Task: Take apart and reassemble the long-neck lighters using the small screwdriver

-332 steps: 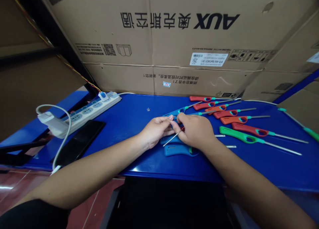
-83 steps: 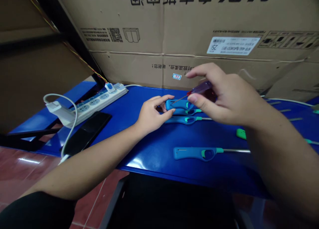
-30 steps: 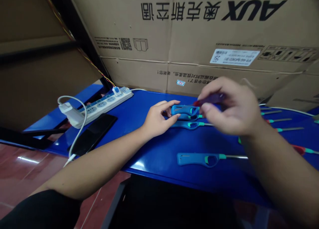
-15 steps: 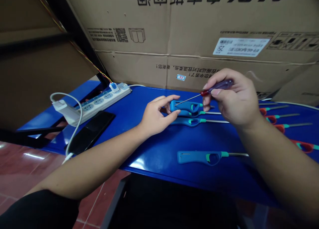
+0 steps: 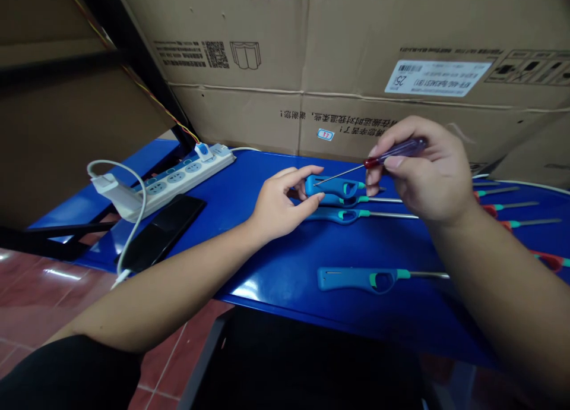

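— What is seen first, at the largest scale?
— A cardboard carton (image 5: 338,83) printed with inverted Chinese characters is stood behind a blue table (image 5: 276,297).

— What is laid out on the table?
— A power strip (image 5: 164,187) and a black smartphone (image 5: 160,232) are placed to the left. Red-handled lighters (image 5: 503,211) are ranged along the right side, partly hidden by the right forearm. A lower teal lighter (image 5: 356,280) is set apart near the front edge, and a middle teal lighter (image 5: 338,215) is laid further back.

— How are the hands held?
— The left hand (image 5: 285,199) is half open, and a teal utility lighter (image 5: 332,187) is gripped at its end between thumb and curled fingers, just above the middle one. The right hand (image 5: 423,172) is closed in a pinch, with a screwdriver (image 5: 396,150) held by its red and purple handle between thumb and fingers.

— And the screwdriver's tip?
— It is brought to the held lighter's end; whether it is inserted cannot be told.
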The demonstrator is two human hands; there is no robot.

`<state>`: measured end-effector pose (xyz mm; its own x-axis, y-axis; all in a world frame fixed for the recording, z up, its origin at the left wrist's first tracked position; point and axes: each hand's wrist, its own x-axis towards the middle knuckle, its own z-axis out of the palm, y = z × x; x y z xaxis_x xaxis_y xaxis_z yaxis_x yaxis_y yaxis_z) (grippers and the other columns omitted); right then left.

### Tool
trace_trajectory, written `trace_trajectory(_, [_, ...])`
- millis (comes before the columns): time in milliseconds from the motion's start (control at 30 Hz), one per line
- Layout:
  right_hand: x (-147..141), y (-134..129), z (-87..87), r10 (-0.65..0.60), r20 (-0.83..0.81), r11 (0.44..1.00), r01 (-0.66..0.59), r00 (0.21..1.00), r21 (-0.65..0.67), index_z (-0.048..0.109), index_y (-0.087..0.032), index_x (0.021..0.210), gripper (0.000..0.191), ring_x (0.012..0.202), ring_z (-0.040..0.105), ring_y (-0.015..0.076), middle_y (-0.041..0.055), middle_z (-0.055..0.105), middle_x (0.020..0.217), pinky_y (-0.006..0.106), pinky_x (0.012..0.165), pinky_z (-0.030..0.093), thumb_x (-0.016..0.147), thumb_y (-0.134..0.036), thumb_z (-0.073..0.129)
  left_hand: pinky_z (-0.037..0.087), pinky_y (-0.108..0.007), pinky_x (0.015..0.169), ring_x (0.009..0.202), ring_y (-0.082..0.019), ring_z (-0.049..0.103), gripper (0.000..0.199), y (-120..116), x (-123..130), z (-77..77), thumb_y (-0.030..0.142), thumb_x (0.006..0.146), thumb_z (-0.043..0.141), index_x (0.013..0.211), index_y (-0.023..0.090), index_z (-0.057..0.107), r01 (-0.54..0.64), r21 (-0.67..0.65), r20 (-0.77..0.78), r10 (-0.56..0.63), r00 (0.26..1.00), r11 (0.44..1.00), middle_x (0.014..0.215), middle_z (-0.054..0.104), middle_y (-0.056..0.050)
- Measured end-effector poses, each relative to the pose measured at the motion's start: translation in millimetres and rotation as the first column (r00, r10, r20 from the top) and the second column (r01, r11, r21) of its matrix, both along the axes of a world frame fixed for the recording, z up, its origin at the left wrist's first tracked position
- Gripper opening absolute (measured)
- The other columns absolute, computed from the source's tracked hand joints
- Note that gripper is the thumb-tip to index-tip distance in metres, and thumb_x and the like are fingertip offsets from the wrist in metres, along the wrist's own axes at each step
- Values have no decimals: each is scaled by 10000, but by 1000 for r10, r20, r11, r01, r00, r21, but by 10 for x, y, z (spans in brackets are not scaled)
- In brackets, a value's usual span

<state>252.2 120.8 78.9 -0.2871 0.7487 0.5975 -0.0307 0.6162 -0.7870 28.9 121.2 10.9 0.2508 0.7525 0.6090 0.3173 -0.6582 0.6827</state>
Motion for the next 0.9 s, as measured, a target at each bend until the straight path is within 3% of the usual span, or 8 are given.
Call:
trace_trajectory(167, [24, -15, 17, 26, 30, 998, -28, 999, 57, 659, -192, 863, 203, 568, 635, 138, -17, 646, 661, 271, 480, 544, 764, -26, 596, 495, -275, 706, 687, -131, 567, 395, -14, -8, 22, 309, 828, 721, 1205, 201, 678, -5, 6, -16, 5, 1000, 1000, 717, 559, 32])
trace_trajectory(533, [25, -14, 24, 27, 30, 999, -28, 999, 44, 670, -212, 854, 209, 556, 632, 142, -14, 645, 652, 269, 459, 520, 760, -40, 597, 501, -277, 706, 685, -127, 561, 407, -13, -9, 18, 321, 832, 709, 1218, 198, 673, 7, 1, -7, -7, 1000, 1000, 736, 561, 29])
trace_trajectory(633, [52, -34, 20, 33, 73, 994, -40, 997, 100, 684, -218, 878, 213, 554, 626, 142, -12, 643, 668, 278, 475, 510, 779, -52, 594, 494, -272, 690, 677, -127, 556, 401, -20, -8, 34, 298, 828, 714, 1213, 189, 675, 3, 4, -5, -3, 1000, 1000, 724, 553, 29])
trace_trajectory(800, [112, -95, 31, -155, 283, 930, 43, 947, 364, 709, -241, 890, 195, 603, 635, 151, 3, 687, 781, 302, 561, 493, 755, -110, 658, 485, -266, 688, 666, -123, 539, 382, -29, -4, 38, 297, 829, 712, 1195, 191, 681, -18, -4, -10, 18, 1000, 1000, 717, 544, 33])
trace_trajectory(900, [84, -142, 63, -169, 311, 948, 68, 935, 311, 705, -225, 855, 101, 588, 626, 148, 1, 674, 711, 291, 563, 481, 843, -169, 621, 491, -272, 696, 671, -126, 540, 386, -32, 2, 18, 299, 828, 711, 1199, 196, 679, -24, 12, -14, 24, 1000, 1000, 723, 549, 30])
